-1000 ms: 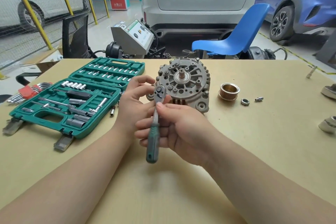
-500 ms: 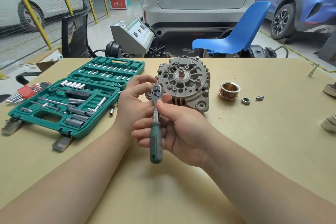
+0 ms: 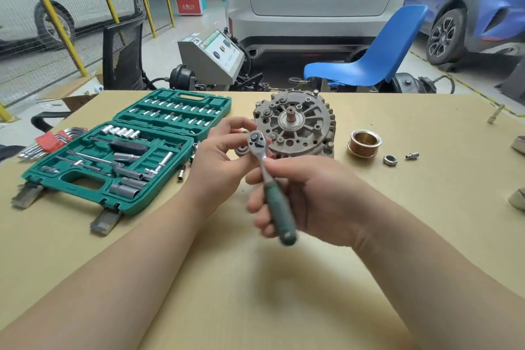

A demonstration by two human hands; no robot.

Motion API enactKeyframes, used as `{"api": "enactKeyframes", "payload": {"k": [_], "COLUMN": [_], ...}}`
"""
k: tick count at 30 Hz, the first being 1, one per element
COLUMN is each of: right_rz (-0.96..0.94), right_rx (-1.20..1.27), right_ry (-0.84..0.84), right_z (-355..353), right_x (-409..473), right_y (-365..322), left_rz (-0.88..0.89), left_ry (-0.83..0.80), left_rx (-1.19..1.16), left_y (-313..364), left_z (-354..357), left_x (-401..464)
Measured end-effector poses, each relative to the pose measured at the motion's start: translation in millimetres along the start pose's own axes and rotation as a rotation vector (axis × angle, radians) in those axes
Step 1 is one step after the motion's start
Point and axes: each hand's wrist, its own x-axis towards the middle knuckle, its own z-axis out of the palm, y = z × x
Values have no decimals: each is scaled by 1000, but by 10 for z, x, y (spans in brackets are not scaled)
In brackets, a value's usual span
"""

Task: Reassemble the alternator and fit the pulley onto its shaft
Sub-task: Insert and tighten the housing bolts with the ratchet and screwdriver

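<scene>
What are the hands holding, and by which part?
Both hold the ratchet. The right hand grips its green handle; the left hand pinches its metal head with the fingers. Nothing else is held.

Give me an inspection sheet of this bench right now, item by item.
Surface: tan table, bare in front.
Job's things: alternator with bare shaft; pulley, nut and small bolt lie to its right.
Clutter: open socket set; hex keys at left edge.
Grippers: right hand grips ratchet handle; left hand fingers pinch its head.
Cables: nothing seen on the table.
Surroundings: blue chair, parked cars behind.
</scene>
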Motion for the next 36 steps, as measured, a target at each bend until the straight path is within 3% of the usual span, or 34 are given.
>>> {"api": "enactKeyframes", "payload": {"k": [5, 9, 14, 16, 18, 21, 26, 31, 36], "right_rz": [-80, -82, -169, -240, -306, -333, -365, -271, -204], "right_rx": [-44, -164, -759, -814, -742, -583, -574, -304, -165], "right_ry": [35, 101, 309, 417, 482, 420, 460, 206, 31], "right_z": [170, -110, -225, -65, 141, 331, 65, -259, -137], "right_x": [119, -81, -221, -129, -28, 64, -45, -281, -104], "right_y": [235, -174, -302, -125, 104, 345, -19, -404, -94], "left_rz": [-28, 2, 14, 20, 8, -8, 25, 17, 12], "left_ry": [75, 22, 0, 14, 33, 78, 35, 2, 30], "left_rx": [-2, 35, 85, 90, 83, 103, 98, 86, 58], "left_y": [39, 83, 113, 84, 43, -8, 9, 30, 6], "left_z": [58, 36, 57, 63, 58, 45, 19, 26, 35], "left_x": [-34, -25, -34, -33, -28, -19, 1, -12, -33]}}
